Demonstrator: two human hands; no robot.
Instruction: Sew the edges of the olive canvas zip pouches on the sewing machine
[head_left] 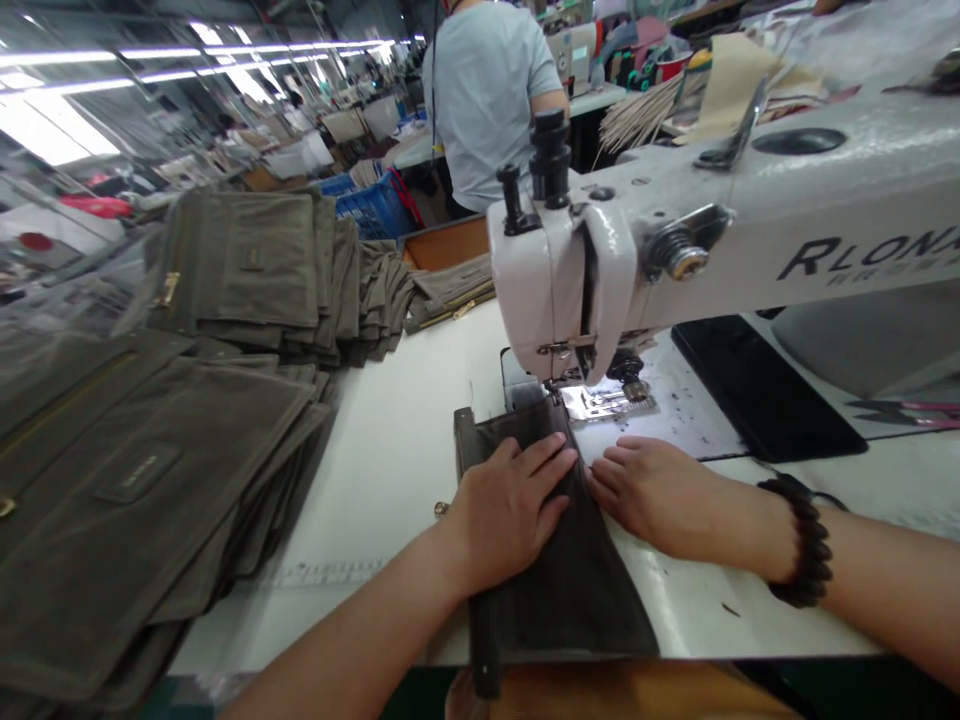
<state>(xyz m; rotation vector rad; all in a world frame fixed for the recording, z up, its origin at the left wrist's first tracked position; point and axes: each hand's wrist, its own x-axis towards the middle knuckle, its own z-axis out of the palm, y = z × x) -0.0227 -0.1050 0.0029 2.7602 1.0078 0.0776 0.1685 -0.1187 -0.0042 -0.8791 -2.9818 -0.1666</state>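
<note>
Head view: we list one dark cloth piece [570,610], lying on the white bench [390,420], its far end at the needle area of a white sewing machine [712,230] and its near end reaching the bench's front edge. Left hand [514,500]: open, palm down, fingers spread on the cloth. Right hand [656,490]: fingers curled together at the cloth's right edge; whether they pinch it, we cannot tell. On that wrist, a dark beaded bracelet [799,545]. To the right, we note a black phone [772,390]; to the left, two piles of dark pouches, far [259,260] and near [172,490]. Beyond the machine, a person in a pale shirt [487,100], facing away.
</note>
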